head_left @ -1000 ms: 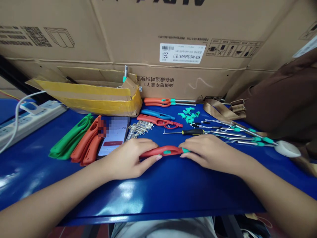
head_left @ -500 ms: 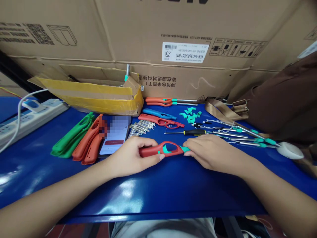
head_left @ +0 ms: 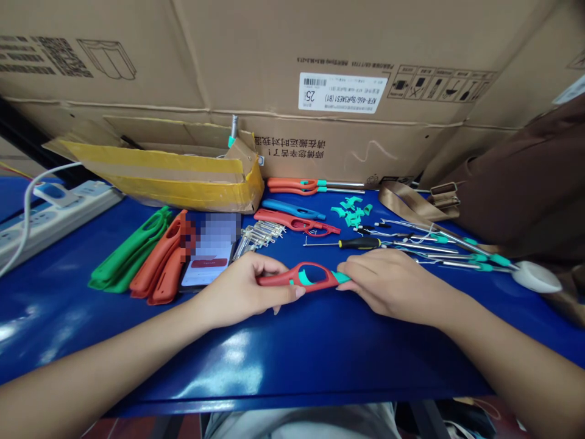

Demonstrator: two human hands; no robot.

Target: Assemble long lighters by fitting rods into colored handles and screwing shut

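Note:
My left hand (head_left: 242, 291) is closed around the rear end of a red plastic lighter handle (head_left: 307, 277) with a teal trigger, held just above the blue table (head_left: 292, 353). My right hand (head_left: 388, 281) grips the teal front end of the same handle, fingers curled over it. The handle lies flat-side up, so its trigger opening shows.
Green handle shells (head_left: 130, 249) and orange handle shells (head_left: 159, 262) lie left beside a phone (head_left: 211, 251). Metal parts (head_left: 258, 235), more red and blue handles (head_left: 295, 218), teal pieces (head_left: 351, 213), a screwdriver (head_left: 361, 242) and metal tubes (head_left: 448, 247) lie behind. A yellow-taped box (head_left: 173, 174), power strip (head_left: 50, 210) and brown bag (head_left: 525, 177) stand around.
Both hands have turned the red handle from its edge onto its flat side, so the trigger opening now shows, and lifted it slightly.

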